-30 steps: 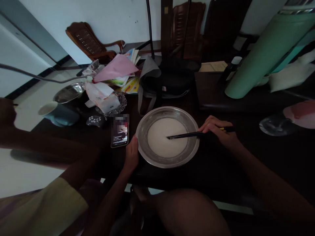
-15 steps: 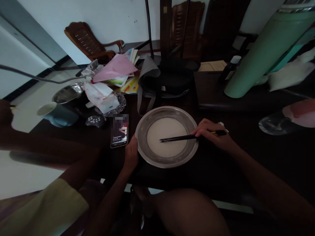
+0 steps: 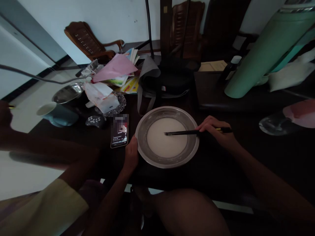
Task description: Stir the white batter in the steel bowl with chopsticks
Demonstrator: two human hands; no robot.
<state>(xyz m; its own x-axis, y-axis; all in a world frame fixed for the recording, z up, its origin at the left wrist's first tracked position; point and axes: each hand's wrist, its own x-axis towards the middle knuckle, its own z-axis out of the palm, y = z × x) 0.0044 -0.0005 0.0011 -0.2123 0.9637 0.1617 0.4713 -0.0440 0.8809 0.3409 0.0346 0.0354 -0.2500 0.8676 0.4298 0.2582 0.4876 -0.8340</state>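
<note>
A round metal bowl [image 3: 169, 163] stands on the dark table, holding a milky white liquid [image 3: 164, 144]. My left hand [image 3: 131, 152] grips the bowl's left rim, its fingertips partly hidden against the wall. In my right hand [image 3: 215, 129], at the bowl's right side, is a pair of black chopsticks [image 3: 182, 132] with gold near the upper ends. They lie close together, nearly level across the rim, and their tips are at the white liquid. A lit phone [image 3: 119, 132] rests just left of the bowl.
Left of the phone are a game controller [image 3: 95, 121], a blue mug [image 3: 60, 114] and another metal bowl [image 3: 69, 93]. Papers [image 3: 115, 68] and a black bag [image 3: 174, 78] lie behind. A green flask [image 3: 258, 55] stands at right. Another person's arm [image 3: 44, 144] reaches in from the left.
My right hand has shifted slightly right and up, drawing the chopsticks along; their tips moved right and farther from me within the bowl. My left hand and the bowl stay in place.
</note>
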